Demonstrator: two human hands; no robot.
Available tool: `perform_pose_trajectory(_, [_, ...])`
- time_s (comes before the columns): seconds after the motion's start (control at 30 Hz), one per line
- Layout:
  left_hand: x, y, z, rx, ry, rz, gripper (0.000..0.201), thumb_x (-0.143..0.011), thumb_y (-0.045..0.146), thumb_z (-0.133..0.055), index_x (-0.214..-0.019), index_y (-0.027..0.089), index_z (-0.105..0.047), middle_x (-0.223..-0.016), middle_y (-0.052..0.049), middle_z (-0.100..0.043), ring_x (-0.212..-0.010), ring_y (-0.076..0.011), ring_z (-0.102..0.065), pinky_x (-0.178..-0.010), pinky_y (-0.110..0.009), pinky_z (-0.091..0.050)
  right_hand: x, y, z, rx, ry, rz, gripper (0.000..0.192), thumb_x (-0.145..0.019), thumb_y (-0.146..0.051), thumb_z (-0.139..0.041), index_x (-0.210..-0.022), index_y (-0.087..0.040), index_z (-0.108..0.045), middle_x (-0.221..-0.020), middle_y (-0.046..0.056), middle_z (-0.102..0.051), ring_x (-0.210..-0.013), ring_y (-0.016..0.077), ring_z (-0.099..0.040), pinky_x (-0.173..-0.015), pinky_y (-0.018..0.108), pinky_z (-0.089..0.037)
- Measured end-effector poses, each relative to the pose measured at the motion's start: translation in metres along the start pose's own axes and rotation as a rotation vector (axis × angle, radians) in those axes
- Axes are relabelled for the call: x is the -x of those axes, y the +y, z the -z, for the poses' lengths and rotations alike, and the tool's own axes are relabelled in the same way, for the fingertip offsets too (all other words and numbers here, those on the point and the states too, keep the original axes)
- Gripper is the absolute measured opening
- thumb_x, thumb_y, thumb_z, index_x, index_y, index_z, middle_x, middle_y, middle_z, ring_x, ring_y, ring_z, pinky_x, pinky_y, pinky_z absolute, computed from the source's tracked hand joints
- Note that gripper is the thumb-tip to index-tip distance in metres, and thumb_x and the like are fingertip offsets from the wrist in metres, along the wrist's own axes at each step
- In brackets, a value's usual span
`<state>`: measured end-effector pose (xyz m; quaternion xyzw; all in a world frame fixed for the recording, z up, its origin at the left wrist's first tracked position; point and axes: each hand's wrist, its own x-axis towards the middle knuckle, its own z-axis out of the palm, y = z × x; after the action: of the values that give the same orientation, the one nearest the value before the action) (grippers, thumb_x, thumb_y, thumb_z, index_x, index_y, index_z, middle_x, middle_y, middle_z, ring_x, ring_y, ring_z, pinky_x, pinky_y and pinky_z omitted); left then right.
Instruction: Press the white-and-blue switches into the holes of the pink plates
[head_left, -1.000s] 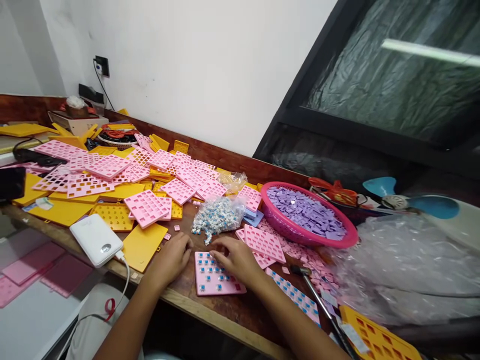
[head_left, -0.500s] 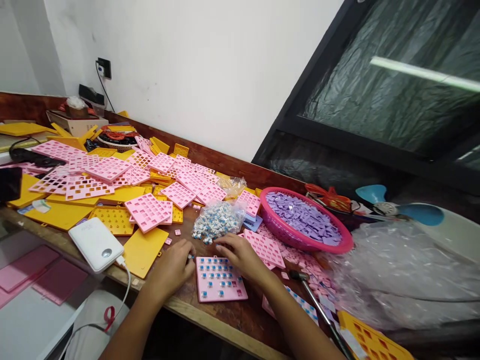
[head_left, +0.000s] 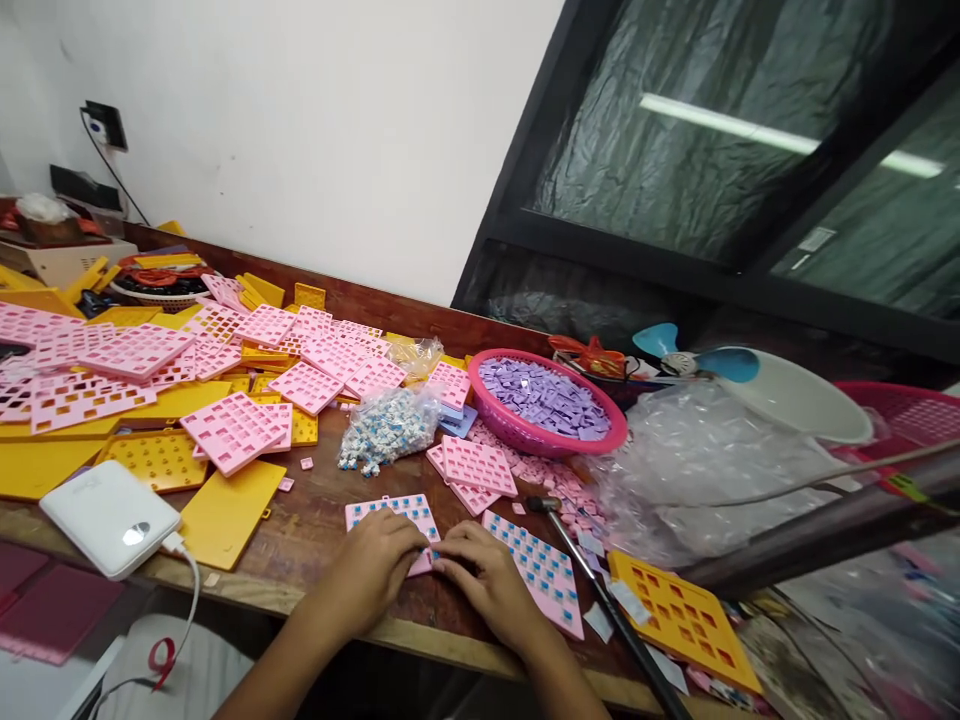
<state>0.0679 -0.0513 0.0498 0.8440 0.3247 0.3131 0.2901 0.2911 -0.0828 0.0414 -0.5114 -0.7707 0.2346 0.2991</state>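
Observation:
A pink plate point(head_left: 402, 507) with rows of small blue-and-white switches lies on the wooden table, its near-left part covered by my left hand point(head_left: 382, 555). The fingers of that hand are bent together and reach to the plate's right side. My right hand point(head_left: 480, 568) is closed beside that edge, its fingertips almost meeting the left ones near a blue-and-white switch point(head_left: 436, 553). What either hand pinches is too small and too covered to tell. Beyond the plate, a heap of loose blue-and-white switches point(head_left: 386, 430) spills from a clear bag.
Right of my right hand lie another filled pink plate point(head_left: 536, 570), a hammer point(head_left: 574, 550) and a yellow plate point(head_left: 686, 620). A pink basket point(head_left: 547, 440) holds purple pieces. Pink plates point(head_left: 232, 430) are piled left, above a white power bank point(head_left: 112, 520).
The view has swung right. My left hand has moved from beside the plate onto it, and my right hand has come back from the switch heap to the plate's right edge.

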Motion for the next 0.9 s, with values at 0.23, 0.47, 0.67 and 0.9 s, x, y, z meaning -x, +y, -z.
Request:
perform_pose_trajectory(0.23, [-0.008,0.001,-0.015,-0.150,-0.035,0.046,0.022,-0.100,0.021,-0.053,-0.107,0.026,-0.073,-0.103,-0.004,-0.075,-0.101,-0.0247,-0.060,-0.092,-0.039,-0.044,0.000,-0.002,0.003,-0.048,0.026,0.029,0.021,-0.101,-0.028,-0.059,-0.109,-0.028,-0.078,-0.101,0.007,-0.072,-0.096,0.0225,-0.065,-0.087,0.037,-0.052])
perform_pose_trajectory(0.47, [-0.009,0.001,-0.017,-0.180,0.002,0.101,0.018,-0.097,0.021,-0.056,-0.105,0.024,-0.072,-0.104,-0.006,-0.069,-0.102,-0.0238,-0.060,-0.090,-0.036,-0.046,0.002,0.002,-0.001,-0.009,0.070,0.099,0.016,-0.098,-0.022,-0.062,-0.103,-0.026,-0.076,-0.099,0.004,-0.076,-0.093,0.0216,-0.065,-0.086,0.037,-0.051])
perform_pose_trajectory(0.67, [-0.014,0.004,-0.019,-0.243,-0.020,0.094,0.021,-0.098,0.018,-0.054,-0.105,0.022,-0.072,-0.103,-0.006,-0.071,-0.101,-0.0240,-0.061,-0.093,-0.036,-0.045,0.001,0.001,-0.001,0.003,0.084,0.085,0.015,-0.099,-0.023,-0.060,-0.101,-0.025,-0.075,-0.099,0.005,-0.074,-0.096,0.0220,-0.064,-0.089,0.038,-0.049])
perform_pose_trajectory(0.9, [-0.017,0.004,-0.027,-0.387,-0.021,0.128,0.026,-0.102,0.023,-0.048,-0.102,0.024,-0.074,-0.101,-0.007,-0.072,-0.099,-0.0261,-0.061,-0.088,-0.040,-0.044,0.002,0.005,-0.003,0.004,0.080,0.057,0.016,-0.099,-0.024,-0.060,-0.100,-0.026,-0.076,-0.099,0.006,-0.071,-0.095,0.0228,-0.063,-0.088,0.039,-0.050])
